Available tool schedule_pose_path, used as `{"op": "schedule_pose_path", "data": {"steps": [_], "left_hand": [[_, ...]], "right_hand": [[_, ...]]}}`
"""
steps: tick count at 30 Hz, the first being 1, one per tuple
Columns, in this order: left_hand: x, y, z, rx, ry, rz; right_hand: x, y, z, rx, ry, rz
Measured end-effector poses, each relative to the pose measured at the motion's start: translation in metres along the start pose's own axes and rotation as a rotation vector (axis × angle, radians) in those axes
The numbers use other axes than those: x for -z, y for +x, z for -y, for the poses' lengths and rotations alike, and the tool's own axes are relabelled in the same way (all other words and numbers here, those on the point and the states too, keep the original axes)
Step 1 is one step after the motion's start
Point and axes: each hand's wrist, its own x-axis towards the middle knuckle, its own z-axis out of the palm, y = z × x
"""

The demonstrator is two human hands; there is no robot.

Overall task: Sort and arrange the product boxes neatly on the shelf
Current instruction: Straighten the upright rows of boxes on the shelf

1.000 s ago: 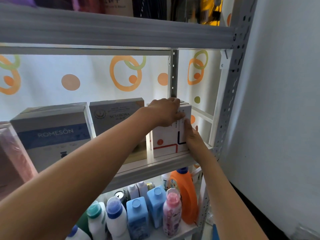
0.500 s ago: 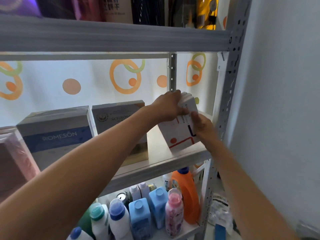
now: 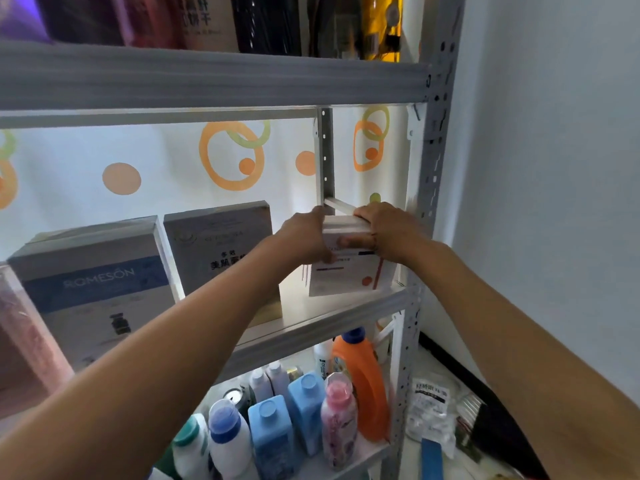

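At the right end of the grey metal shelf (image 3: 346, 315), we grip the white cardboard box with red markings (image 3: 349, 275) with left hand (image 3: 304, 237) and right hand (image 3: 388, 226) curled round its top corners, and should seat it upright, square with the grey box (image 3: 221, 247) to its left.

Small white box (image 3: 349, 271): upper front hidden by left hand (image 3: 306, 237) and right hand (image 3: 389, 230); print motion-blurred, can't read. Grey box (image 3: 218, 244): lower right covered by the left forearm, top lettering too faint to read. ROMESON box (image 3: 93, 282): small print under the logo unreadable. Pink box (image 3: 24, 341) cut off by the left edge, front blurred. Top-shelf packages (image 3: 214, 22) cropped by the upper edge, dark, only partial characters legible. Bottles (image 3: 277, 420) on the lower shelf: labels too small, front ones cut by the bottom edge. White packet (image 3: 429, 403) on the floor: text illegible.
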Motion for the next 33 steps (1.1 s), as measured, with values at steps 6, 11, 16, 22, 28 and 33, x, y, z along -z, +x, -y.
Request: {"op": "schedule_pose_path", "data": {"steps": [6,11,16,22,28,33], "left_hand": [[-0.008,0.018,-0.002,0.079,0.208,0.144],[-0.013,0.02,0.006,-0.154,0.288,0.105],[-0.007,0.017,0.001,-0.213,0.413,0.114],[0.009,0.015,-0.009,-0.128,0.521,0.235],[0.016,0.023,-0.004,-0.133,0.442,0.32],[0.015,0.033,0.001,-0.103,0.307,0.333]], "right_hand": [[0.007,-0.001,0.014,0.059,-0.083,-0.013],[0.004,-0.004,0.023,-0.088,0.167,-0.215],[-0.029,-0.026,0.029,-0.344,0.491,-0.592],[-0.048,-0.046,0.045,-0.602,1.131,-0.452],[-0.05,-0.049,0.039,-0.621,1.195,-0.242],[-0.045,-0.044,0.041,-0.638,1.179,-0.191]]}}
